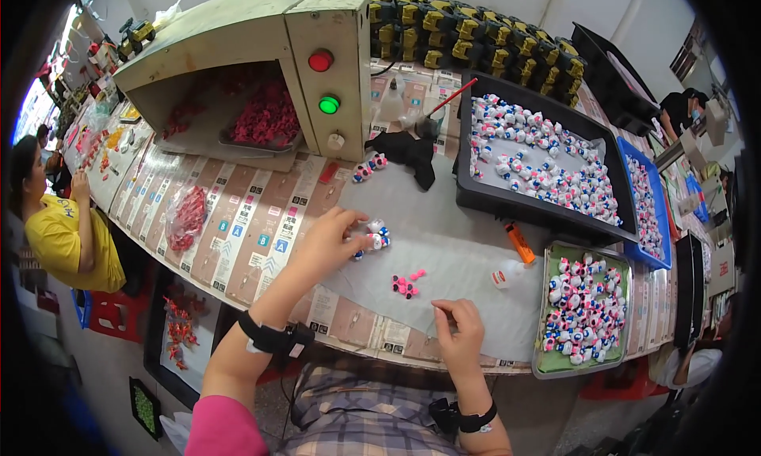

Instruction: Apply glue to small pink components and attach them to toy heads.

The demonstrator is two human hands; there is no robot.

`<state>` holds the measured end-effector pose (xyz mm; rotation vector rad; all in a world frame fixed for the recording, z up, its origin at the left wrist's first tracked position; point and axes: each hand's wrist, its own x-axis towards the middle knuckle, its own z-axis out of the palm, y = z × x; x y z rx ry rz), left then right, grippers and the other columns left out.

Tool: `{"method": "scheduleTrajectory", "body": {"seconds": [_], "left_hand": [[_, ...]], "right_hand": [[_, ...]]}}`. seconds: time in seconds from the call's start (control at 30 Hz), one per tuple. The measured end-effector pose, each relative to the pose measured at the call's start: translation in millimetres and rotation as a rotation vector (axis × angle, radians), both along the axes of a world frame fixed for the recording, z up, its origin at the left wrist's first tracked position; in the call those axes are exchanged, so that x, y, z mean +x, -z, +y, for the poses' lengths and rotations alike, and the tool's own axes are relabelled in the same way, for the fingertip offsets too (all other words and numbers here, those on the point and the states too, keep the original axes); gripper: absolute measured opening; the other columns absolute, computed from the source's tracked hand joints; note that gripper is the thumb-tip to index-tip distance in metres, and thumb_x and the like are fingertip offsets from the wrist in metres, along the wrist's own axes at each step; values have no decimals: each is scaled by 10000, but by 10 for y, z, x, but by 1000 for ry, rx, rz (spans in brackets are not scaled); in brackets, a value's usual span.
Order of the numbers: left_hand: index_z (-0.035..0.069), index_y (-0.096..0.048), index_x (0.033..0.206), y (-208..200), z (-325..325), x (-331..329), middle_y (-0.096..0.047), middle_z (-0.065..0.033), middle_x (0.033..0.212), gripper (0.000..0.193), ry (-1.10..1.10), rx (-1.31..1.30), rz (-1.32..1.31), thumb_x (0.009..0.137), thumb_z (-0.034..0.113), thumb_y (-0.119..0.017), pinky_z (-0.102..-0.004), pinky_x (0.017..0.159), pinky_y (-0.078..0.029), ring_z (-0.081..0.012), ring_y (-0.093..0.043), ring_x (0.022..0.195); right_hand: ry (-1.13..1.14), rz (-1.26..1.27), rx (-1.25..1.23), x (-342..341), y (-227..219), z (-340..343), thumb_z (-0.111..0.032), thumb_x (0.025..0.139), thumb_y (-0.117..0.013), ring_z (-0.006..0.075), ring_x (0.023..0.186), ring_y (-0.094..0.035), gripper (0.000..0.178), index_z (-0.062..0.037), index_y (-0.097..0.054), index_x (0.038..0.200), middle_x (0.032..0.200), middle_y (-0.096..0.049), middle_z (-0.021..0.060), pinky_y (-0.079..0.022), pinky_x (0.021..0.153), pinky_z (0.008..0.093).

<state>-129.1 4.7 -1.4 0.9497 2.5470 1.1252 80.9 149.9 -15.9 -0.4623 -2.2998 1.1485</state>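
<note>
My left hand reaches over a small cluster of white-and-blue figurines on the pale work sheet. Its fingers bend around one at the cluster's near side, partly hiding it. My right hand is at the sheet's front edge, thumb and forefinger drawn together; anything between them is too small to make out. Between the hands lies a little heap of pink pieces with dark spots. More pink-and-white figurines rest farther back, beside a black cloth.
A cream machine with red pieces inside stands back left. At right are a black tray and a green-lined tray of figurines, a small white bottle and an orange tube. A co-worker sits at far left.
</note>
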Motion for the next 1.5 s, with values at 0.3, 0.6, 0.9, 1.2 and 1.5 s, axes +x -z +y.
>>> {"method": "scheduleTrajectory", "body": {"seconds": [0.3,0.6,0.9,1.2,1.5], "left_hand": [[43,-574,981,-48,-132,276,-510,-65,836,308,7,32,-52,699,114,-676,-252,637,-430,-155,-519,701],[61,-604,997,34,-115,691,-461,-11,906,278,-111,460,-315,723,25,-642,-175,616,-420,-74,-484,719],[28,-439,1200,-120,49,1155,-559,-57,1060,432,109,579,-938,794,-7,-582,-176,677,-434,-57,-525,865],[41,-441,1220,-238,82,1299,-536,-41,1095,422,208,635,-1073,817,16,-563,-170,643,-407,-29,-495,809],[47,-429,1237,-258,78,1282,-500,-1,1032,454,189,713,-1055,808,13,-575,-175,639,-402,-37,-494,788]], "right_hand": [[325,230,-54,267,26,218,10,775,-543,148,752,-512,138,3,-570,910,818,-539,77,-407,669,252],[363,57,-261,177,126,896,-126,723,-663,192,1000,-479,445,-13,-478,1112,1114,-505,92,-393,794,291],[149,258,-509,165,-400,414,-65,808,-574,160,895,-558,325,37,-439,1085,1095,-535,136,-469,705,219],[-1,335,-744,308,-673,245,-386,748,-659,166,711,-582,532,23,-462,1024,819,-570,88,-459,652,263],[-79,346,-1112,305,-547,180,-417,740,-656,188,639,-563,539,11,-466,1007,747,-545,86,-441,574,268]]}}
